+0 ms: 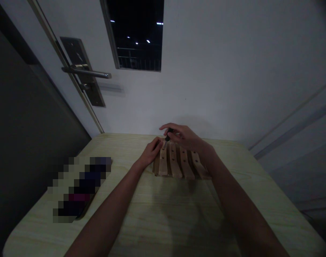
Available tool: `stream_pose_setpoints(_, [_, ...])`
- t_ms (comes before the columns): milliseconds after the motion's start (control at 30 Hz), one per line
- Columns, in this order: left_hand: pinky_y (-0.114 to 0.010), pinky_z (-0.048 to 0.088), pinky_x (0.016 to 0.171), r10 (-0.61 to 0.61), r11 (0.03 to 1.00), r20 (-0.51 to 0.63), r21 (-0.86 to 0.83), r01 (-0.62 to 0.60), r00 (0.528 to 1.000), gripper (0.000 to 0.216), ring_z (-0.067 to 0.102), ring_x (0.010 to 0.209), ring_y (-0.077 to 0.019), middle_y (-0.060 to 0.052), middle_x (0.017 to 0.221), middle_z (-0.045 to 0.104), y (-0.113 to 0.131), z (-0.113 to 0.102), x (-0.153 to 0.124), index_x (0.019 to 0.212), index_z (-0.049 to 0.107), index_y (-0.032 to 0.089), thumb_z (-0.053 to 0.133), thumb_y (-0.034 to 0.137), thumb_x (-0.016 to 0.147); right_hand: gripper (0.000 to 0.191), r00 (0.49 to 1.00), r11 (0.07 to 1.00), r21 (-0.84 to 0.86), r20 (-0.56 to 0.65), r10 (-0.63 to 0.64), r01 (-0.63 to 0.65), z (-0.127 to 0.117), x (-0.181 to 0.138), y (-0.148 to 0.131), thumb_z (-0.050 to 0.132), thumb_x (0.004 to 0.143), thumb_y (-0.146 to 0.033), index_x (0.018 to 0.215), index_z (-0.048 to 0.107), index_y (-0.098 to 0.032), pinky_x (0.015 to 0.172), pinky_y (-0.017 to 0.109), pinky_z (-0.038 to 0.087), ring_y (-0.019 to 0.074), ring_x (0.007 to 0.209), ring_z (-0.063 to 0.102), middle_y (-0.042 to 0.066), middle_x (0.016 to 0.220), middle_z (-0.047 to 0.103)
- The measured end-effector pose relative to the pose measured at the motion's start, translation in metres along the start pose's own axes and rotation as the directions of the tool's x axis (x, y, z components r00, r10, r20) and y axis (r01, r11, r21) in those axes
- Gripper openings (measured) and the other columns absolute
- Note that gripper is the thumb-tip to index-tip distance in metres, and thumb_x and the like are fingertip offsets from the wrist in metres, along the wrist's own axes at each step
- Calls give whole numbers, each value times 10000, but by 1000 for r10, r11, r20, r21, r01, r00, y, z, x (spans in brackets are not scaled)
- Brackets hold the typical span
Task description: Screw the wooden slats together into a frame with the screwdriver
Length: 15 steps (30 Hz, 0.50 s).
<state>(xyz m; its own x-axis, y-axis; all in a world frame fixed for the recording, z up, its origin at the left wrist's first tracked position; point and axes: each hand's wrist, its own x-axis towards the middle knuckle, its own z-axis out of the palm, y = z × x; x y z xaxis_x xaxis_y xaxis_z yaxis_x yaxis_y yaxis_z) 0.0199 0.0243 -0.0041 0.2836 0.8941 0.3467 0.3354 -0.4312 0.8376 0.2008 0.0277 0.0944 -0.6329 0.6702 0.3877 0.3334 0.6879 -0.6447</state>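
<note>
A small slatted wooden piece (176, 166) lies on the table, with several pale curved slats side by side and dark round spots, screws or holes, along them. My right hand (188, 137) is closed around the black handle of a screwdriver (168, 135), which is tilted. The shaft points down at the far end of the leftmost slat; I cannot tell whether the tip sits in a screw. With curled fingers, my left hand (151, 152) grips the wooden piece at its far left corner, close to the shaft. My right hand and forearm hide part of the right side.
The pale wood-grain table (141, 214) stands against a white door (219, 71) with a metal lever handle (90, 73) and a dark window (138, 35). A dark flat object (89, 185), mostly blurred out by pixelation, lies at the table's left.
</note>
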Motion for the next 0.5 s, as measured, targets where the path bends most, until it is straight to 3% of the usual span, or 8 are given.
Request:
stream_pose_setpoints(133, [-277, 414, 763, 11, 1000, 5, -3, -11, 1000, 295, 509, 802, -153, -21, 846, 568, 0, 0, 0, 888, 502, 168, 359, 426, 904, 294, 998, 998, 40, 44, 47, -49, -3, -2, -3, 429, 881, -265, 1150, 534, -212, 653, 243, 422, 113, 738, 545, 32, 934, 598])
stream_pose_setpoints(367, [-274, 411, 752, 22, 1000, 21, -1, -22, 1000, 307, 506, 797, -157, -19, 812, 556, 2, 0, 0, 843, 498, 164, 351, 426, 906, 181, 995, 997, -46, -78, 63, -66, 0, 2, 10, 512, 838, -287, 996, 560, -211, 588, 234, 392, 100, 628, 503, -18, 738, 545])
stream_pose_setpoints(500, [-281, 412, 771, 23, 1000, -2, 1, -23, 1000, 305, 516, 813, -163, -25, 834, 568, 0, 0, 1, 861, 507, 160, 356, 422, 904, 262, 996, 998, 13, -64, 67, -67, 0, 2, 10, 508, 844, -312, 1081, 559, -213, 583, 233, 406, 99, 623, 508, -6, 771, 571])
